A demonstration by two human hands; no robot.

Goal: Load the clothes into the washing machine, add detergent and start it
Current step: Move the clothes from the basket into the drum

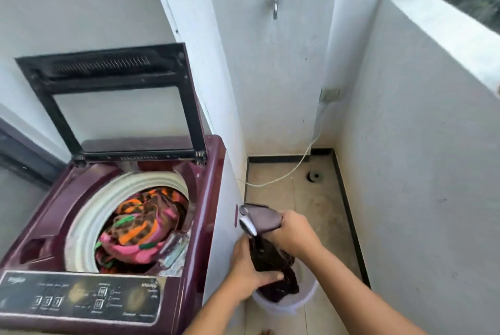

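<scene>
Clothes (270, 253), dark and bunched, hang between both hands just right of the washer (211, 199), over a pale bucket (286, 305) on the floor. The left hand (249, 272) closes its fingers around the lower part of the dark bundle; the right hand (293, 229) grips a greyish piece with a white tag (247, 225) at the top. How many garments make up the bundle is hard to tell, and the bucket's contents are mostly hidden by them. Inside the drum (81, 226) lies a bright pink, orange and green cloth (138, 229), under the raised lid (116, 99). Writing on the dark control panel (81, 296) is too blurred to read. White walls close in a narrow nook with a tap (274, 0), a wall socket (330, 94) with a pale cord (295, 169), beige floor tiles (319, 204) and a floor drain (313, 175).
</scene>
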